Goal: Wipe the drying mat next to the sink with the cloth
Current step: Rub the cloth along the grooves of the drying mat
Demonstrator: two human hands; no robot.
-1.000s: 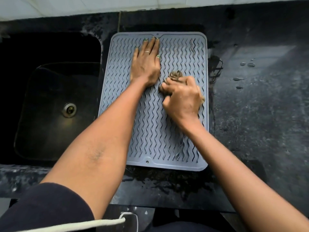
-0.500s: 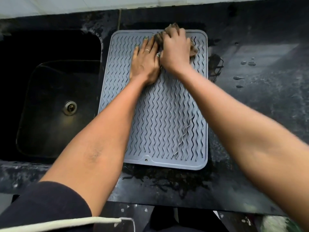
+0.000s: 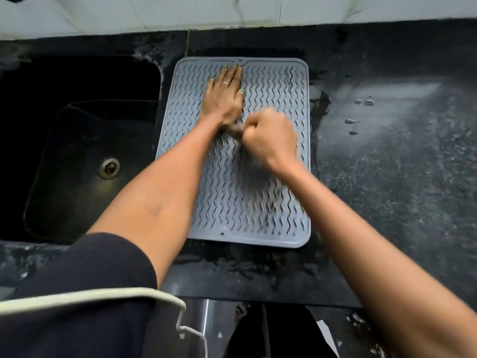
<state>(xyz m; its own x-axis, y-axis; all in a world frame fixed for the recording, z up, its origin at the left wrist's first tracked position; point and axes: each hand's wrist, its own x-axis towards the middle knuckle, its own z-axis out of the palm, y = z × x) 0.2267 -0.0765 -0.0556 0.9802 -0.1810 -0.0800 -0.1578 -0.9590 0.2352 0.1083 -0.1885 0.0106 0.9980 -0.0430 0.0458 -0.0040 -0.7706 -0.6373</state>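
A grey drying mat [image 3: 258, 208] with wavy ridges lies on the black counter, right of the sink. My left hand [image 3: 223, 95] presses flat on the mat's upper middle, fingers together and pointing to the far edge. My right hand [image 3: 269, 136] is a blurred fist on the mat's middle, just below and right of the left hand. It is shut on the cloth [image 3: 236, 130], of which only a small blurred greyish bit shows at the knuckles.
The dark sink [image 3: 85, 156] with its drain [image 3: 110, 167] lies left of the mat. Wet black counter [image 3: 387, 164] spreads to the right, with water drops [image 3: 362, 102]. A white tiled wall [image 3: 180, 14] runs along the back. Water has pooled below the mat's near edge.
My right hand with the cloth slid from the mat's far edge back toward me to the middle. The left hand has stayed flat in place.
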